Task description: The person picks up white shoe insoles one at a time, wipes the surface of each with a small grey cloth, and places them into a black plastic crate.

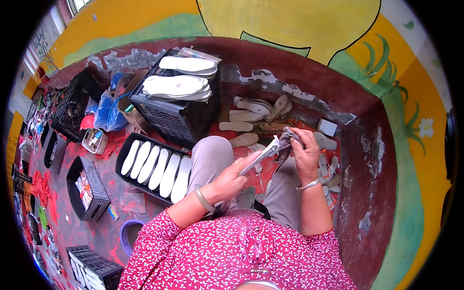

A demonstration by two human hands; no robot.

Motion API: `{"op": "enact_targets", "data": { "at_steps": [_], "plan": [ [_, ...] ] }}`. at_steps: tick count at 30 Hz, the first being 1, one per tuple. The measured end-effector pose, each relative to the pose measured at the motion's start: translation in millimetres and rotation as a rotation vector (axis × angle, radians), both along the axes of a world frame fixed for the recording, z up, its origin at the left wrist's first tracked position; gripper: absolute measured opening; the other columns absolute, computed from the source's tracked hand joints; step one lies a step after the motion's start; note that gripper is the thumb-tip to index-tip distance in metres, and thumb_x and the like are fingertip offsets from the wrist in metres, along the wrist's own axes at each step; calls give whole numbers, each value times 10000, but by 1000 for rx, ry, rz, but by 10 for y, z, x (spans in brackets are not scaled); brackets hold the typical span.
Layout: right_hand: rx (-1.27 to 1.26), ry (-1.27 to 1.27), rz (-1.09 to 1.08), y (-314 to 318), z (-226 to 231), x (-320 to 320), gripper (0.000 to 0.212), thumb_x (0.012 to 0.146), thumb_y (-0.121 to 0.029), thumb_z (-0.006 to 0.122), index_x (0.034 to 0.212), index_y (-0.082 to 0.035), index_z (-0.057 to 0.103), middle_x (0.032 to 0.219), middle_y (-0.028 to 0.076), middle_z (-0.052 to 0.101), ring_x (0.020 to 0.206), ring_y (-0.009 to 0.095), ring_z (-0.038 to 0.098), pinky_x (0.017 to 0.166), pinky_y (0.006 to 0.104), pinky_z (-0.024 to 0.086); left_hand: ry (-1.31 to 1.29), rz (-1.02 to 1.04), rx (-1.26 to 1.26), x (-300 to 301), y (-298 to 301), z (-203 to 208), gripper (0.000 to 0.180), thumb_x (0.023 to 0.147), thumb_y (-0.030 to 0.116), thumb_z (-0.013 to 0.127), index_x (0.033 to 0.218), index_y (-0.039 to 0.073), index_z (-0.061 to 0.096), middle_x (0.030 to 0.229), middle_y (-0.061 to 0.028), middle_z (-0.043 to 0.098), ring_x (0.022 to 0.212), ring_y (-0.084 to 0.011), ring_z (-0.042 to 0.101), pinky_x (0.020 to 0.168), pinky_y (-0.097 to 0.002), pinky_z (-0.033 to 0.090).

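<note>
My left hand [229,181] grips a pale insole [259,158], seen nearly edge-on and slanting up to the right above my lap. At the insole's far end, my right hand [306,153] pinches a crumpled dark grey cloth [285,143] against or beside the tip; the exact contact is hidden by the fingers. Left of my knee, a long black bin [126,176] holds a row of white insoles [153,166] standing side by side. Beyond it, stacked white insoles [175,87] lie on an upturned-looking black crate [181,118].
Loose insoles [251,107] lie piled on the floor ahead, near a small white box [327,127]. A painted wall [372,193] closes off the right. Leftward are a checked basket [99,191], blue plastic bags [107,112], a purple bucket [126,237] and another black crate [104,263].
</note>
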State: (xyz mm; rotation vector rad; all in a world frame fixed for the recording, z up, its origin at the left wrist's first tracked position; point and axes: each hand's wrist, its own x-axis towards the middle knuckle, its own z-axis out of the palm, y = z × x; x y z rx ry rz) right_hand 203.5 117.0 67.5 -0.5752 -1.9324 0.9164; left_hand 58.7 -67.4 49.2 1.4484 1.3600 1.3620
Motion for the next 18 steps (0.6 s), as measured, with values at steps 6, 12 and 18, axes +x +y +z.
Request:
{"op": "enact_targets", "data": {
  "at_steps": [6,12,18],
  "plan": [
    [277,41,49,-441,503,-44,335,749,42,622,1075,-32,633,976,105,577,910,234,571,819,319,459,-86,57,-127,-99,15,-45,697,761,-70,381,1436,65,271,1303,-123,441,1116,-188,468,937,-290,398],
    [610,-100,255,-893,253,-247,400,641,17,640,1037,-44,643,967,104,573,873,268,563,779,349,467,-293,20,-19,54,109,87,561,837,-44,415,1387,5,315,1314,-181,454,1173,-292,463,1012,-368,350],
    [601,-120,-40,-657,319,-188,365,658,21,624,1015,-53,637,956,121,572,858,281,564,776,358,476,-5,-21,-107,-4,17,27,526,839,-83,422,1351,23,368,1272,-113,460,1165,-184,461,983,-318,383]
  ]
}}
